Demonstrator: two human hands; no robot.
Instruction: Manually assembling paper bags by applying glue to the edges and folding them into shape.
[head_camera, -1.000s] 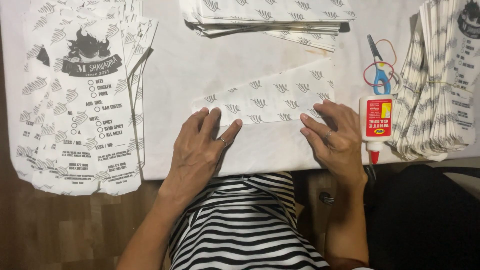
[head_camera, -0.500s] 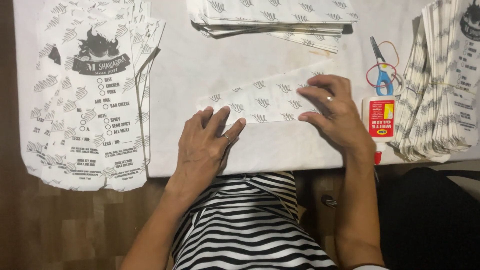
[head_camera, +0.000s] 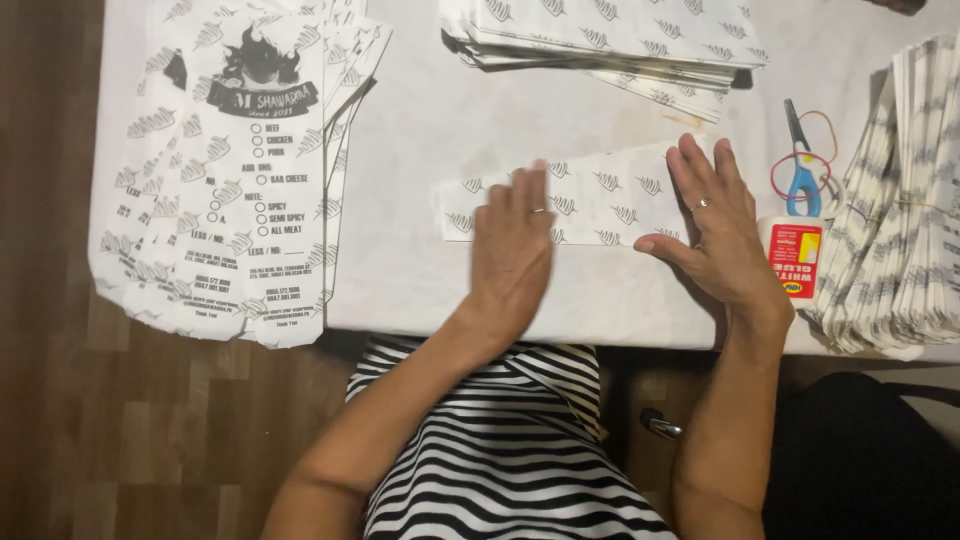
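A folded white paper sheet (head_camera: 600, 195) printed with small dark leaf marks lies across the white table (head_camera: 420, 130). My left hand (head_camera: 512, 250) rests flat on its left part, fingers together and stretched out, slightly blurred. My right hand (head_camera: 715, 225) lies flat on the sheet's right end with the fingers spread. Neither hand grips anything. A white glue bottle (head_camera: 795, 260) with a red label lies just right of my right hand.
A spread stack of printed paper sheets (head_camera: 235, 170) covers the table's left side and overhangs its front edge. Folded sheets (head_camera: 620, 35) are piled at the back. Blue-handled scissors (head_camera: 800, 165) lie beside another fanned paper stack (head_camera: 895, 220) at the right.
My left hand has slid forward and to the right onto the sheet. My right hand has moved up along the sheet's right end and spread its fingers.
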